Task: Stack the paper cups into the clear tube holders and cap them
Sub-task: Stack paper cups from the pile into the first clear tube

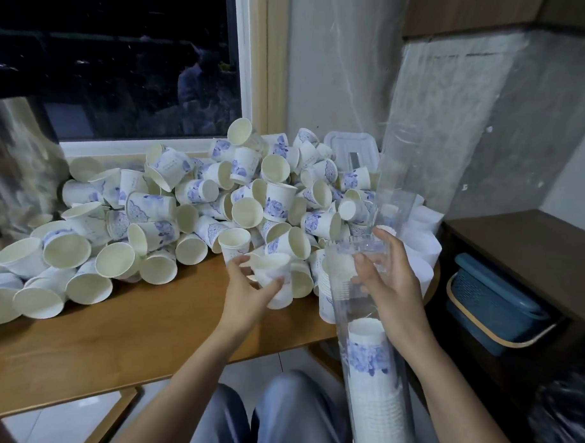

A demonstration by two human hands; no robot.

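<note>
Head view: left hand (245, 292) curls round a white paper cup with blue flower print (271, 270) at the near edge of the heaped cups (185, 211) on the wooden table (114, 341). Right hand (391, 284) grips the tall clear plastic tube (342, 282) near its open mouth, steadying it, probably so that cup drops onto the nested stack (372, 363) inside.

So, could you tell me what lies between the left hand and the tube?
The head view shows the cup the left hand grips, then loose cups on the table, before the tube.
</note>
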